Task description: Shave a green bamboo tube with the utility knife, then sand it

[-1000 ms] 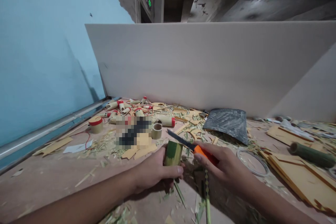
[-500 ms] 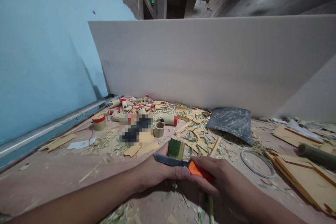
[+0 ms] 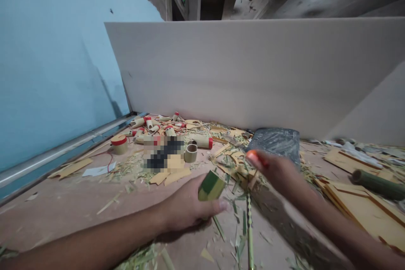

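My left hand (image 3: 190, 204) is wrapped round a short piece of green bamboo (image 3: 211, 185), its upper end tilted to the right and partly peeled to a pale strip. To the right and farther out, my right hand (image 3: 268, 166) is closed on the orange handle (image 3: 252, 156) of a knife; motion smears its blade. The hands are well apart. Below the right hand, a thin patterned stick (image 3: 249, 232) lies among green shavings on the table (image 3: 126, 223).
Red-ended bamboo tubes (image 3: 202, 142) and a bamboo ring (image 3: 190, 153) lie behind the left hand. A dark curved sheet (image 3: 275, 143) stands at the back. On the right are wooden boards (image 3: 367, 211) and a green bamboo tube (image 3: 379, 183). A pale panel (image 3: 253, 76) closes the back.
My right hand and the orange-handled knife have moved away from the bamboo, up and to the right. The bamboo in my left hand has tilted to the right.
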Available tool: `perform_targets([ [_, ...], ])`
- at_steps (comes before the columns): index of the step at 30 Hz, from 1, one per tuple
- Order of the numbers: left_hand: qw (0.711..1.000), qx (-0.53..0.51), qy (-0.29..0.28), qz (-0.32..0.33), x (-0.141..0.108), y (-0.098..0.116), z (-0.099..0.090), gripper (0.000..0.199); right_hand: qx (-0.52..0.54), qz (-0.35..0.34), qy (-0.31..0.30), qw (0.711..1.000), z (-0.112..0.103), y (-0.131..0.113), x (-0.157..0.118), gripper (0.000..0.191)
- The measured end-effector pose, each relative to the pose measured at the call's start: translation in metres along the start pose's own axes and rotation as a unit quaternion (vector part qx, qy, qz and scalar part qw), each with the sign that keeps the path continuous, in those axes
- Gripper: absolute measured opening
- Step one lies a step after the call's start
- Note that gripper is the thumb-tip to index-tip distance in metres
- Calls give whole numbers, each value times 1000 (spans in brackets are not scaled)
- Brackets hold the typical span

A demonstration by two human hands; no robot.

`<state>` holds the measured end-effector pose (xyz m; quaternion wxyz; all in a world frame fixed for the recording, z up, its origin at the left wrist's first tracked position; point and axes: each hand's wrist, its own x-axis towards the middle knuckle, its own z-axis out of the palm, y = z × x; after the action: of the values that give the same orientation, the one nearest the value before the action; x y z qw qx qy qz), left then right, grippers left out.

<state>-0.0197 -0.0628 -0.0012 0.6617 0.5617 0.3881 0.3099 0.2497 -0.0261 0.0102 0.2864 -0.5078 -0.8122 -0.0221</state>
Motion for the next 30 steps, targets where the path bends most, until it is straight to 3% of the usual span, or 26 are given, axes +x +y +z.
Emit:
perform_targets([
  [2, 1000, 10, -10, -1, -1, -1, -2, 49, 0, 40, 19, 999, -6, 13, 8, 56],
  [4, 1000, 15, -13, 3, 0, -2, -4, 51, 17, 44, 1, 999, -6, 17, 10, 56],
  [13, 999, -11, -30, -17, 6, -7, -7, 60, 70, 72, -33, 994, 8, -6, -3, 50],
  [21, 999, -22, -13, -22, 2, -2, -3, 55, 99, 61, -48, 992, 5, -20, -7, 46],
  [27, 996, -86, 21, -4, 1, -2, -3, 61, 114, 47, -62, 990, 4, -24, -11, 46],
  [30, 998, -57, 29, 16, 0, -1, -2, 51, 119, 45, -65, 990, 3, -26, -12, 44],
])
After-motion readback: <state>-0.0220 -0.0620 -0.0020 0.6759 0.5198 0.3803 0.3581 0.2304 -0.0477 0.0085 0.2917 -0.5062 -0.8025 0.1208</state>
